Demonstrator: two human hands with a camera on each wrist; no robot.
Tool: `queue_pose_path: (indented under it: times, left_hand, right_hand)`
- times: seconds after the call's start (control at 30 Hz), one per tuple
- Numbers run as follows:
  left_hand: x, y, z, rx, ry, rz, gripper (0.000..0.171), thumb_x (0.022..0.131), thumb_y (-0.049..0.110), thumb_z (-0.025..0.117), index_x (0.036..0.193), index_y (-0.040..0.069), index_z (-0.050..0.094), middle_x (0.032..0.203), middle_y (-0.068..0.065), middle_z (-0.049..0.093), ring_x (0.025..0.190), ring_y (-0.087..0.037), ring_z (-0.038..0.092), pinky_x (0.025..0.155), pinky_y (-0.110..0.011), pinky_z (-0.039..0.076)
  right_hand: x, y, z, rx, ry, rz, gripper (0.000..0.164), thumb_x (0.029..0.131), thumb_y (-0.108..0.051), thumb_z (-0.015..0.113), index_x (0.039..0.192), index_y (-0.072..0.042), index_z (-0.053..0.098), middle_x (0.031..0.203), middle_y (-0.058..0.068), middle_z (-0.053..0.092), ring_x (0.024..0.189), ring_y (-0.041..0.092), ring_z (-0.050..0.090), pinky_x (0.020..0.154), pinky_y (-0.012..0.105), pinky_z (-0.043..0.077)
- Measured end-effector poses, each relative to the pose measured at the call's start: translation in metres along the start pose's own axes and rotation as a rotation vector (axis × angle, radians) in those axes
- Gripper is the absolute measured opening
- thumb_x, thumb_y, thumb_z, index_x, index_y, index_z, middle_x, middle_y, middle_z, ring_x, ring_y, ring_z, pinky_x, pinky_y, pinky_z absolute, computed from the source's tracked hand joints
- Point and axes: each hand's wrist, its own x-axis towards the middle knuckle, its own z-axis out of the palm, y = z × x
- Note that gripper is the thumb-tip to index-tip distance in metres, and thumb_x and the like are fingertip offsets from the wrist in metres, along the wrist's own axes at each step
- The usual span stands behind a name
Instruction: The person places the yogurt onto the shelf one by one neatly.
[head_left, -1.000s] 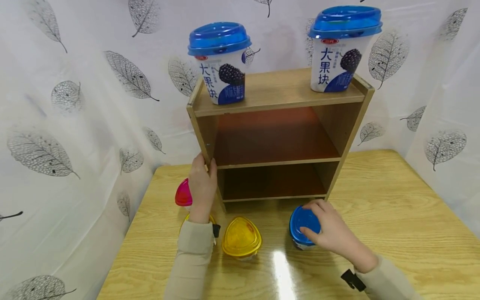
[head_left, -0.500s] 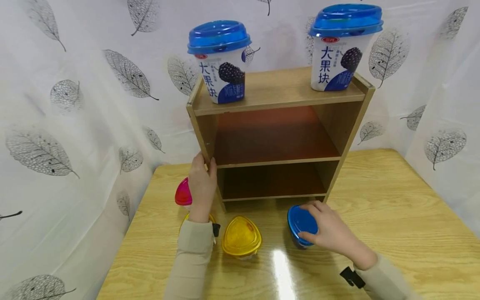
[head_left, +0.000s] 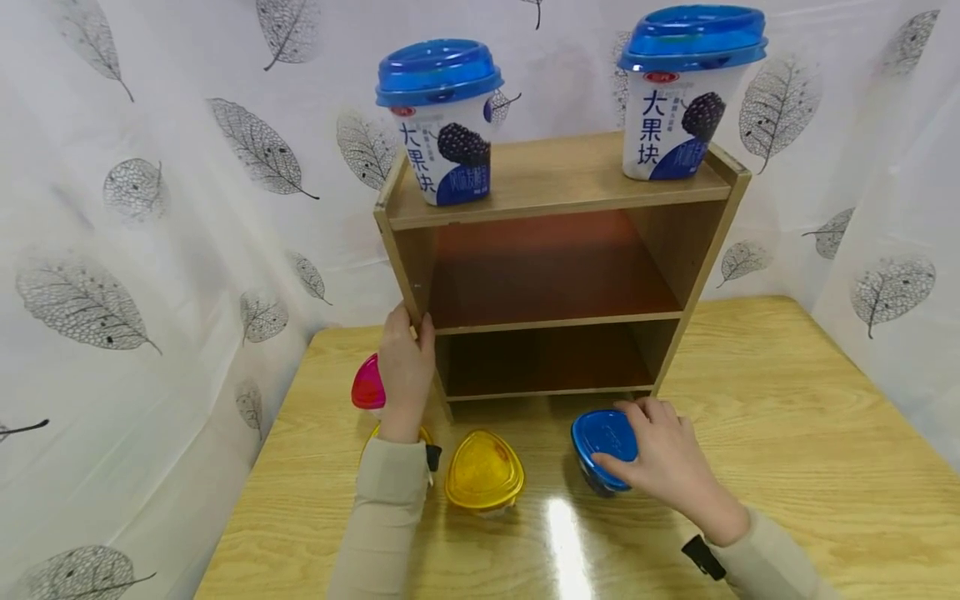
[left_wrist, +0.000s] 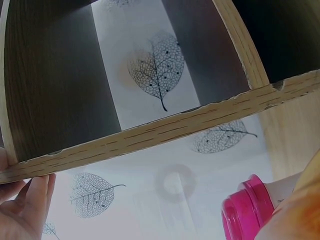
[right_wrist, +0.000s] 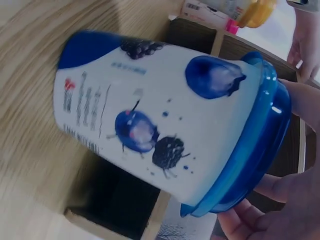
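Observation:
My left hand grips the left side panel of a wooden shelf unit, thumb in front. In the left wrist view, its fingers show at the panel's edge. My right hand holds a yogurt cup by its blue lid, in front of the shelf's lower right. The cup tilts slightly in the head view. In the right wrist view, thumb and fingers wrap the lid; the white side with blueberry and blackberry pictures faces the camera.
Two blue-lidded yogurt cups, left and right, stand on the shelf's top. A yellow-lidded cup stands in front. Another yellow lid and a pink-lidded cup are partly hidden by my left arm. Leaf-printed sheeting hangs around the table.
The blue-lidded cup at my right hand has shifted slightly left and tilted, and my right hand has moved with it. My left hand keeps its place on the shelf.

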Motion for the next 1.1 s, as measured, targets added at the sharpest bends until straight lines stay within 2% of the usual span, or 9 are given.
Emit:
queue_pose_path:
  times: [0.1,0.27,0.4,0.47,0.57,0.73,0.93,1.1]
  left_hand:
    - [0.0,0.0,0.0,-0.002,-0.001,0.003,0.026,0.087,0.011,0.053,0.105,-0.007,0.053,0.097,-0.02,0.057,0.085,-0.031,0.057,0.069,-0.04,0.049]
    - [0.0,0.0,0.0,-0.003,-0.002,0.003,0.026,0.087,0.011,0.053,0.105,-0.007,0.053,0.097,-0.02,0.057,0.085,-0.032,0.056,0.07,-0.04,0.049]
    - [0.0,0.0,0.0,0.0,-0.001,-0.001,0.026,0.087,0.011,0.054,0.105,-0.008,0.053,0.096,-0.02,0.057,0.086,-0.032,0.057,0.071,-0.041,0.049]
    - [0.0,0.0,0.0,0.001,-0.001,-0.001,0.026,0.087,0.011,0.054,0.105,-0.008,0.053,0.097,-0.021,0.057,0.086,-0.032,0.057,0.071,-0.041,0.049]
    - [0.0,0.0,0.0,-0.001,0.0,-0.001,0.027,0.087,0.011,0.054,0.106,-0.008,0.053,0.097,-0.021,0.057,0.086,-0.032,0.057,0.071,-0.041,0.049]
    - [0.0,0.0,0.0,0.004,0.0,-0.003,0.027,0.087,0.011,0.054,0.106,-0.008,0.053,0.096,-0.021,0.057,0.085,-0.032,0.057,0.07,-0.04,0.049]
    - [0.0,-0.001,0.0,0.0,-0.007,-0.012,0.028,0.087,0.012,0.053,0.106,-0.008,0.052,0.097,-0.021,0.057,0.084,-0.031,0.056,0.07,-0.04,0.049]
    - [0.0,0.0,0.001,0.0,0.001,-0.003,0.026,0.087,0.012,0.053,0.104,-0.008,0.052,0.095,-0.021,0.057,0.082,-0.032,0.056,0.069,-0.039,0.05]
  right_hand:
    - [0.001,0.001,-0.001,0.065,-0.034,-0.001,0.067,0.065,-0.047,0.072,0.111,-0.001,0.055,0.102,0.017,0.051,0.091,0.034,0.049,0.069,0.053,0.039]
    - [0.004,0.002,-0.003,0.224,-0.118,-0.013,0.059,0.068,-0.03,0.075,0.115,-0.002,0.051,0.115,0.021,0.045,0.098,0.038,0.048,0.073,0.054,0.043]
    - [0.003,0.003,-0.002,0.336,-0.159,-0.038,0.056,0.07,-0.017,0.073,0.117,-0.002,0.048,0.122,0.02,0.041,0.103,0.039,0.047,0.078,0.054,0.042]
    - [0.002,0.003,0.0,0.369,-0.154,-0.048,0.057,0.07,-0.015,0.073,0.119,-0.001,0.046,0.126,0.021,0.037,0.106,0.041,0.045,0.079,0.056,0.04]
    - [0.0,0.004,0.003,0.375,-0.112,-0.025,0.061,0.072,-0.021,0.072,0.122,-0.001,0.043,0.129,0.023,0.033,0.111,0.042,0.038,0.081,0.059,0.037]
    - [-0.003,0.004,0.006,0.323,-0.034,0.057,0.065,0.072,-0.031,0.072,0.119,0.003,0.044,0.117,0.022,0.043,0.106,0.039,0.04,0.08,0.057,0.038]
    - [-0.003,0.005,0.008,0.382,-0.033,0.055,0.057,0.071,-0.023,0.074,0.114,0.005,0.048,0.11,0.02,0.051,0.101,0.038,0.048,0.078,0.052,0.043]
    - [-0.003,0.008,0.009,0.437,-0.052,0.014,0.053,0.074,-0.016,0.071,0.116,0.006,0.048,0.114,0.022,0.052,0.104,0.04,0.047,0.082,0.053,0.04]
